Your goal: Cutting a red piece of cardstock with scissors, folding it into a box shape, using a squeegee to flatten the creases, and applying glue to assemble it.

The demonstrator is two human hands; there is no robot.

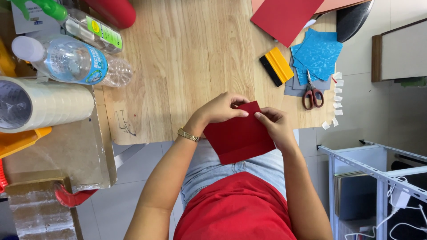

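The person sits at the near edge of the desk [187, 53], wearing a red shirt [238, 209] and light jeans [222, 166].

The red paper [239, 135] is held above the lap, just past the desk's near edge. It is a dark red, matte, roughly square sheet, tilted so one corner points toward the desk. A straight fold line runs across its lower part, parallel to the near edge of the sheet.

The left hand [220, 109] is closed on the sheet's upper left edge, thumb and fingers pinching the paper. A gold watch [188, 135] sits on this wrist. The right hand [273, 122] is closed on the upper right edge, fingertips pressing the paper near the top corner. Both hands meet close together at that corner.

On the desk's right side lie scissors [312, 94] with red handles, a yellow and black scraper [276, 66], and a stack of blue sheets [316, 54]. Small white tape strips [338, 98] hang along the right edge. A larger red sheet [284, 15] lies at the far edge.

At the left edge lie a clear water bottle [73, 60] and, nearer, a roll of clear tape [40, 104].
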